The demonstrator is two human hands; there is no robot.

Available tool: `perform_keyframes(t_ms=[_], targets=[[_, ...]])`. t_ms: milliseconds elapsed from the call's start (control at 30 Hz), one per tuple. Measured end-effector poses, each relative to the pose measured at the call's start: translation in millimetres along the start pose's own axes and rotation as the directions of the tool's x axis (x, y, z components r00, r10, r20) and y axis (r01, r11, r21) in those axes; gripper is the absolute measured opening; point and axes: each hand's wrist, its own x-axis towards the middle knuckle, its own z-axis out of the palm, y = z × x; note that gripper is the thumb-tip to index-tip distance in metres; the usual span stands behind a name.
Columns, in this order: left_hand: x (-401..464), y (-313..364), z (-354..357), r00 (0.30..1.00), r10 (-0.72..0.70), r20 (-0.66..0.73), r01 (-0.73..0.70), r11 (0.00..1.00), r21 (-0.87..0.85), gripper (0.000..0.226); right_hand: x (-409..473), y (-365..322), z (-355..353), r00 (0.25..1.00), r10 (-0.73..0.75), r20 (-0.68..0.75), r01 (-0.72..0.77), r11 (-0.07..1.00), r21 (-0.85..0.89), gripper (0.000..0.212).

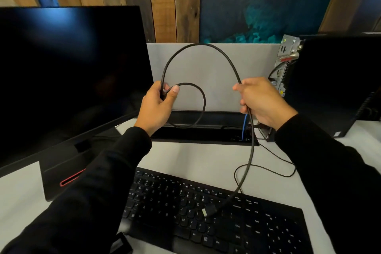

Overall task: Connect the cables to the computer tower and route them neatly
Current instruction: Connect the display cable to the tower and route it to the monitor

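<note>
The thick black cable point(198, 47), gripped by both hands' curled fingers point(241, 88), needs untwisting before its dangling plug point(207, 211) reaches the black computer tower point(329, 84).

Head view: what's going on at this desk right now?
A person holds a thick black cable up in both hands, the left hand gripping a small loop and the right hand gripping the far side of a big arc. Its free plug dangles over the keyboard, not connected. The computer tower stands to the right with its rear ports facing in, and a dark monitor stands on the left.
</note>
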Motion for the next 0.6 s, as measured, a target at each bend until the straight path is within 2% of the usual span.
perform_keyframes(t_ms=[100, 167, 200, 300, 367, 467, 567, 600], targets=[[9.8, -3.0, 2.0, 0.998, -0.038, 0.046, 0.037, 0.999, 0.023, 0.021, 0.1, -2.7, 9.9, 0.999, 0.031, 0.037, -0.023, 0.979, -0.203, 0.01], [15.2, -4.0, 3.8, 0.996, -0.089, 0.023, 0.089, 0.996, -0.022, 0.025, -3.1, 7.5, 19.7, 0.987, 0.111, 0.113, -0.058, 0.919, -0.389, 0.01], [17.4, -4.3, 4.9, 0.993, -0.118, 0.017, 0.119, 0.989, -0.09, 0.027, -6.3, 13.7, 26.3, 0.98, 0.135, 0.147, -0.046, 0.869, -0.493, 0.008], [17.7, 0.6, 12.1, 0.982, -0.172, 0.073, 0.187, 0.927, -0.325, 0.018, -15.8, 29.8, 49.2, 0.959, 0.105, 0.265, 0.141, 0.635, -0.76, 0.011], [15.5, 1.9, 18.0, 0.975, -0.189, 0.12, 0.219, 0.91, -0.351, 0.016, -20.3, 36.7, 63.0, 0.928, 0.113, 0.355, 0.246, 0.528, -0.813, 0.014], [9.4, -0.8, 23.8, 0.967, -0.179, 0.179, 0.228, 0.925, -0.304, 0.016, -22.6, 35.9, 79.0, 0.849, 0.199, 0.49, 0.371, 0.437, -0.819, 0.019], [-0.3, -4.4, 26.0, 0.945, -0.146, 0.292, 0.239, 0.919, -0.314, 0.016, -15.3, 34.8, 85.7, 0.844, 0.172, 0.508, 0.378, 0.481, -0.791, 0.015], [-4.3, -5.1, 27.4, 0.93, -0.144, 0.338, 0.254, 0.916, -0.31, 0.016, -13.5, 34.3, 86.6, 0.843, 0.173, 0.51, 0.353, 0.537, -0.766, 0.015]])
